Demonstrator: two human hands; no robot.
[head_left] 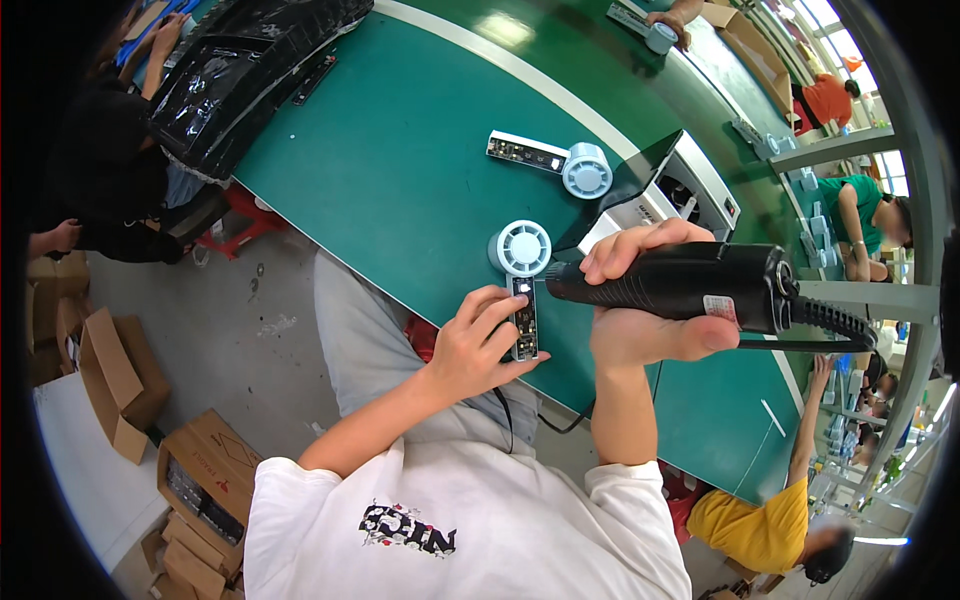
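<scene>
Fan (522, 262), its circuit board (527, 342) bare, lies near the edge of the green desk (400, 170), right in front of me. My left hand (478, 342) pinches it between fingertips and thumb; my right hand (640, 335) wraps a black corded tool (690, 285), fingers closed round the body. I judge the step is steadying and lining up; the next move calls for an upright, careful approach to the board. Beyond sit a second fan (560, 164) and a white-and-black box (630, 210).
</scene>
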